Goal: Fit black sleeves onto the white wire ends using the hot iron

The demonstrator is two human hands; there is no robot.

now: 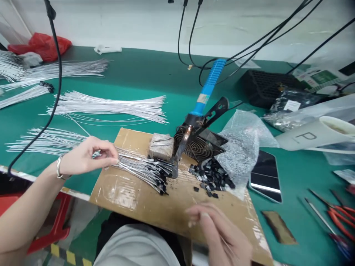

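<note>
My left hand (93, 157), with a metal bracelet at its wrist, is over a bundle of thin white wires (135, 166). Its thumb and forefinger are pinched together; whatever lies between them is too small to make out. Black pieces cover the right ends of these wires, which rest on a brown cardboard sheet (119, 194). Motion blurs my right hand (219, 232) at the sheet's front edge, so its grip is unclear. Beyond it lies a heap of small black pieces (213, 177). A blue-handled soldering iron (206, 90) leans with its tip down beside the black-tipped wire ends.
A worn block (161, 146) and a coiled iron stand (198, 146) are behind the wires. More white wires (111, 107) lie at the left. To the right are bubble wrap (238, 147), a phone (265, 175), a cup (318, 135) and orange-handled pliers (340, 220). A black cable (58, 74) hangs at left.
</note>
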